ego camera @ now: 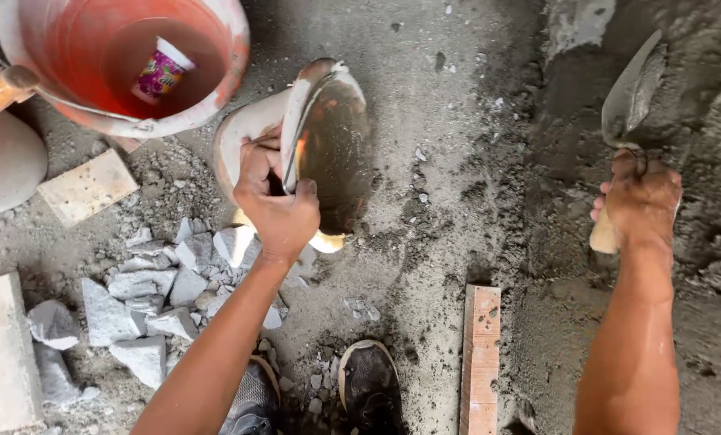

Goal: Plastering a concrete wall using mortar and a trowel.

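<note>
On the floor, by the orange bucket (119, 60): broken grey rubble (147, 298) and a pale tile piece (86, 187).
Left hand (276, 201): clamped on the rim of a tilted metal pan (328, 145), just right of the bucket.
Right hand (638, 201): closed round the wooden handle of a trowel (632, 97), well right of the bucket, blade over wet mortar (698, 161).
Below the pan: two shoes (368, 391), a brick strip (479, 358).
</note>
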